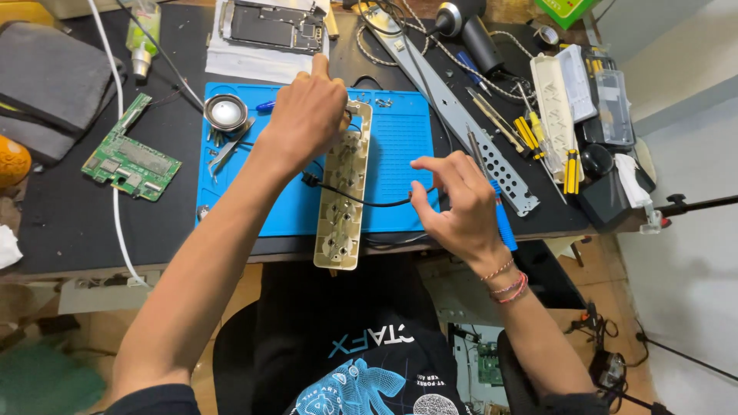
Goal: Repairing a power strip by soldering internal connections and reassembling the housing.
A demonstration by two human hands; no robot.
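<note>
Head view — left hand (307, 115) grip clenched on the beige power strip (343, 192); right hand (453, 204) grip pinching its black cable (361, 201).

the opened power strip (342, 192) lies lengthwise on the work mat (400, 146), its near end over the desk edge. a circuit board (131, 160) lies left of the mat, screwdrivers (530, 138) right, a phone chassis (273, 24) behind.

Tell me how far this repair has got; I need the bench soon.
Done: the beige power strip lies opened on the blue mat, its insides exposed; what looks like its cover sits aside at the right. In hand: the left hand steadies the strip's far end while the right hand pinches a black wire and holds a blue-handled tool. Left: closing it up.
</note>
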